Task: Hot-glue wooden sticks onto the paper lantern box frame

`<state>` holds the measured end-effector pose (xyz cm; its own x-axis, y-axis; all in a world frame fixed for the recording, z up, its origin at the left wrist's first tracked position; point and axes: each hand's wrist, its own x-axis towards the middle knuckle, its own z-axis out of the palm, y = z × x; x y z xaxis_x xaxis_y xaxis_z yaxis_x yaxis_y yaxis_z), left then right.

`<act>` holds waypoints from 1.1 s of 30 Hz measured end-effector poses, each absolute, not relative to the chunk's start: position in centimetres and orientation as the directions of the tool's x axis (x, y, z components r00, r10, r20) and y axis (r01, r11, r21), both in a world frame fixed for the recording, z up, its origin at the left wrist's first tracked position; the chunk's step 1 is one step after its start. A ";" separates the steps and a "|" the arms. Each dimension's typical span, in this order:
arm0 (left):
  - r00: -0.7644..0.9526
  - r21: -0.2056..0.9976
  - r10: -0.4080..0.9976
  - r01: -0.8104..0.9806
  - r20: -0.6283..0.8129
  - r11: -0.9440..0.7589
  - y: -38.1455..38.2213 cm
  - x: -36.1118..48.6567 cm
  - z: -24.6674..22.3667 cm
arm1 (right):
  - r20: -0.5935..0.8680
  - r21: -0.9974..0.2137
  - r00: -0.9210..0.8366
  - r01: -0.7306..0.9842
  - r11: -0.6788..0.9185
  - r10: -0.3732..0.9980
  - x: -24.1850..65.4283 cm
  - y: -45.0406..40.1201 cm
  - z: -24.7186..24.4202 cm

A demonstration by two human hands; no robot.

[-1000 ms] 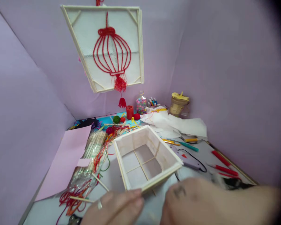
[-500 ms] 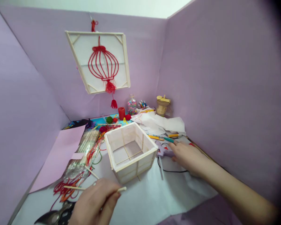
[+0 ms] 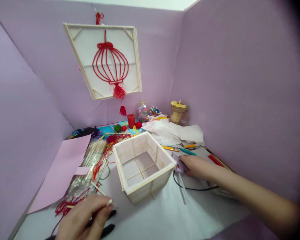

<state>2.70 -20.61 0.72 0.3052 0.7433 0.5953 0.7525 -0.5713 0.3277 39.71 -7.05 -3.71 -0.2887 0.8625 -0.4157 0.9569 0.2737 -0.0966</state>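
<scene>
My left hand, low in the view, pinches a thin wooden stick; its pale tip shows at the fingertips. Black scissors handles lie beneath this hand. On the right, my right hand has its fingers closed on a small lilac glue gun, partly hidden by the hand. A clear glue stick sticks out of it, and a black cord runs behind. Between the hands stands an open box frame of wooden sticks with white sides and crossed sticks at its bottom.
Left lie pink paper, a bag of sticks and tangled red yarn. Behind are a red candle, a jar of beads, white paper and a lidded cup. A framed yarn lantern hangs behind.
My right hand has moved from beside the teal pen onto the glue gun. My left hand has shifted left and down, with the stick turned more end-on. The view has tilted slightly.
</scene>
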 end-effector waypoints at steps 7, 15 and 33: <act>0.306 0.332 0.738 0.745 0.601 -0.579 -19.3 1.1 1.9 | -0.399 -0.180 -0.295 0.954 0.241 0.868 40.8 -7.0 -2.3; 0.319 0.407 0.748 0.682 0.582 -0.607 -16.7 1.4 4.2 | 0.008 -0.668 -0.249 0.720 0.190 0.969 44.4 -7.1 7.0; 0.565 0.101 0.627 0.694 0.536 -0.713 -14.7 1.3 2.1 | -0.224 0.191 -0.899 0.339 0.921 0.377 25.2 -4.2 4.9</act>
